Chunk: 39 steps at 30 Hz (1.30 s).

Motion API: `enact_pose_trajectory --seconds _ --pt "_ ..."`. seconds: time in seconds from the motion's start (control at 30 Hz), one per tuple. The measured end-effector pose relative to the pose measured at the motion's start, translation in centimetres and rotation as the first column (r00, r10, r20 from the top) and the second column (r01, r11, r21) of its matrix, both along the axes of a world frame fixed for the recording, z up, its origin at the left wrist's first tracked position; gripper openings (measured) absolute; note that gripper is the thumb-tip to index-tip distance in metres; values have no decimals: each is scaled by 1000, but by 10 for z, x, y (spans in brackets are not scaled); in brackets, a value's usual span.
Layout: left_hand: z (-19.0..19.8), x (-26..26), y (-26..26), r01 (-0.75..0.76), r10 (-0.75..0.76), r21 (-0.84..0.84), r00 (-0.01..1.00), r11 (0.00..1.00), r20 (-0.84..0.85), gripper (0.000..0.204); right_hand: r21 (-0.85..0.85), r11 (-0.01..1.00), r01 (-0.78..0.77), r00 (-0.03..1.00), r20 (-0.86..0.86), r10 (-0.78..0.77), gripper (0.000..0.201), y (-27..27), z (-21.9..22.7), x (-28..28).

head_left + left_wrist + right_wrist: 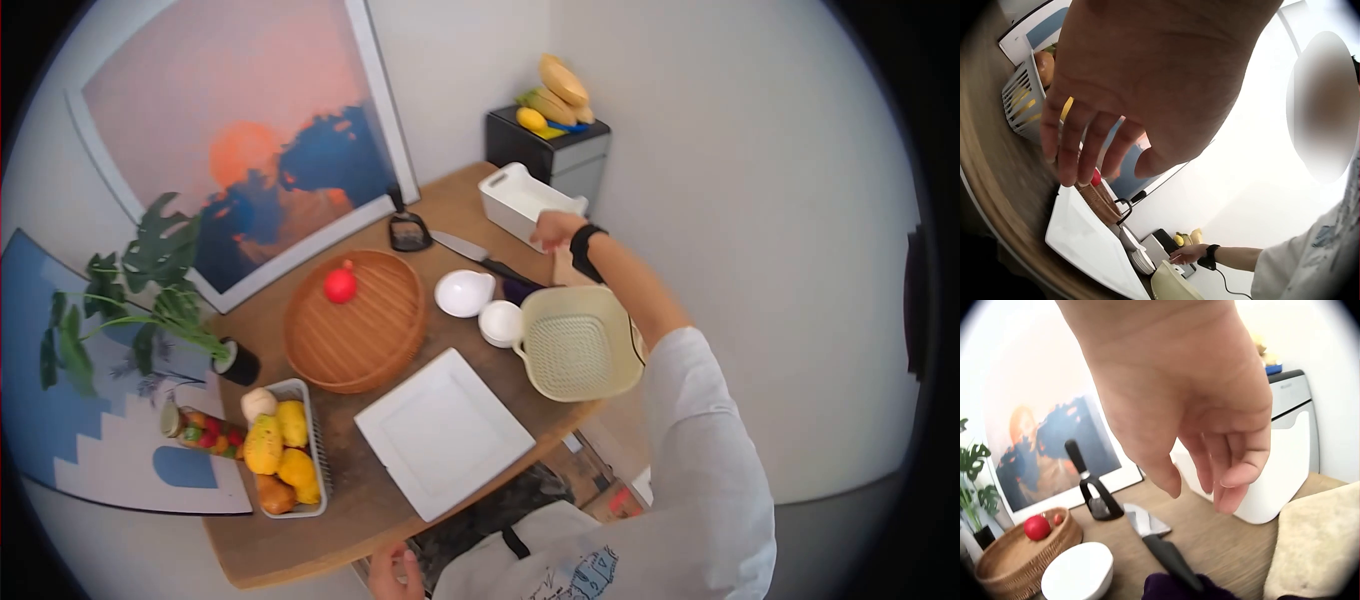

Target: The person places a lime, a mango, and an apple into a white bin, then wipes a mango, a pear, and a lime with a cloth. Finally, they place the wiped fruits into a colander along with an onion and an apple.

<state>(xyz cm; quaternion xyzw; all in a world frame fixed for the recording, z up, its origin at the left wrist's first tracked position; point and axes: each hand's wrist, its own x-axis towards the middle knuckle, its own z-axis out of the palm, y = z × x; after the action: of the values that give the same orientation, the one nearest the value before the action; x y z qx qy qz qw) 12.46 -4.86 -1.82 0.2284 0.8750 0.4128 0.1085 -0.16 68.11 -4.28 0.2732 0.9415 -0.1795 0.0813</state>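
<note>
My right hand [556, 230] hangs over the near end of a white bin [512, 208] at the table's back right. In the right wrist view the hand [1179, 394] has its fingers loosely bent downward, with nothing between them; whether they touch the bin [1282, 462] is unclear. Below lie a black-handled knife [1169, 556], a dark purple item [1163, 589] and a beige flat item [1316, 544]. At the front edge is my left hand [397, 573], empty. Its fingers [1088, 140] are spread and relaxed, near the square white plate [445, 433].
A round wicker tray [355, 345] holds a red fruit [340, 286]. Around it are a basket of yellow fruit [318, 460], a jar [205, 430], a potted plant [237, 362], two white bowls [465, 293], a black-handled grater [408, 232] and a cream basket [575, 345].
</note>
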Motion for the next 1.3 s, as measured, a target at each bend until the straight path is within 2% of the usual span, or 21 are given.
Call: enact_pose_trajectory --seconds 0.03,0.07,0.13,0.2,0.23,0.27,0.3,0.33,0.5,0.53,0.57,0.67,0.73,0.77,0.87,0.97,1.07,1.1,1.2,1.27,1.3 --pt "0 -1 1 -1 1 -6 999 1000 36 31 -205 947 246 969 29 -245 37 -8 26 17" --pt "1 -2 4 -8 9 -12 997 1000 70 31 -250 925 286 958 54 -282 36 0 32 31" --pt "8 -2 13 28 -22 -60 995 998 101 33 -174 934 312 950 81 -303 34 19 23 64" --pt "7 -3 16 77 -65 -90 990 993 124 34 23 955 295 936 194 -293 33 19 17 97" --pt "-2 -3 17 81 -79 -46 995 996 55 28 119 960 255 929 247 -277 33 14 14 107" --pt "-16 -4 18 74 -74 -4 997 997 -20 22 118 952 281 935 190 -299 34 18 -3 120" --pt "-19 -4 19 54 -50 39 994 998 -100 16 56 944 325 918 219 -330 35 30 -24 128" --pt "-18 -1 16 46 -42 36 994 998 -101 16 -19 981 192 964 189 -185 38 42 -40 139" --pt "-6 7 3 -54 56 19 993 998 -103 21 122 962 245 943 198 -266 79 51 -86 134" --pt "-5 9 2 -66 67 18 991 998 -116 21 148 957 249 958 107 -265 110 85 -108 139" --pt "-2 11 3 -82 83 25 993 996 -83 21 114 969 221 964 124 -235 111 90 -108 138" --pt "-8 17 5 -104 107 53 993 993 -54 22 200 947 251 939 189 -288 84 76 -88 138" --pt "-10 18 9 -80 84 63 995 995 -59 22 304 938 169 963 150 -223 70 92 -95 147" --pt "-10 18 11 -60 64 65 996 996 -62 22 286 942 178 967 124 -220 46 83 -85 146" --pt "-6 15 13 -18 27 70 992 997 -126 21 159 945 287 958 -45 -284 24 88 -71 154" --pt "-12 11 11 -9 13 61 997 998 -74 23 209 959 193 978 -122 -170 16 93 -53 164" --pt "-18 8 13 24 -18 78 996 997 -82 24 -78 954 288 917 -265 -298 30 84 -38 177" --pt "-18 8 14 42 -36 79 996 996 -84 23 -195 927 320 906 -224 -360 54 83 -35 182" --pt "-14 10 16 64 -55 84 993 994 -101 22 -43 943 330 936 -118 -333 77 91 -66 182" --pt "-12 14 10 46 -37 78 993 996 -112 22 -23 926 377 926 2 -377 87 70 -65 180" --pt "-10 15 6 16 -9 70 995 997 -98 21 16 947 322 947 -1 -322 88 81 -78 184"
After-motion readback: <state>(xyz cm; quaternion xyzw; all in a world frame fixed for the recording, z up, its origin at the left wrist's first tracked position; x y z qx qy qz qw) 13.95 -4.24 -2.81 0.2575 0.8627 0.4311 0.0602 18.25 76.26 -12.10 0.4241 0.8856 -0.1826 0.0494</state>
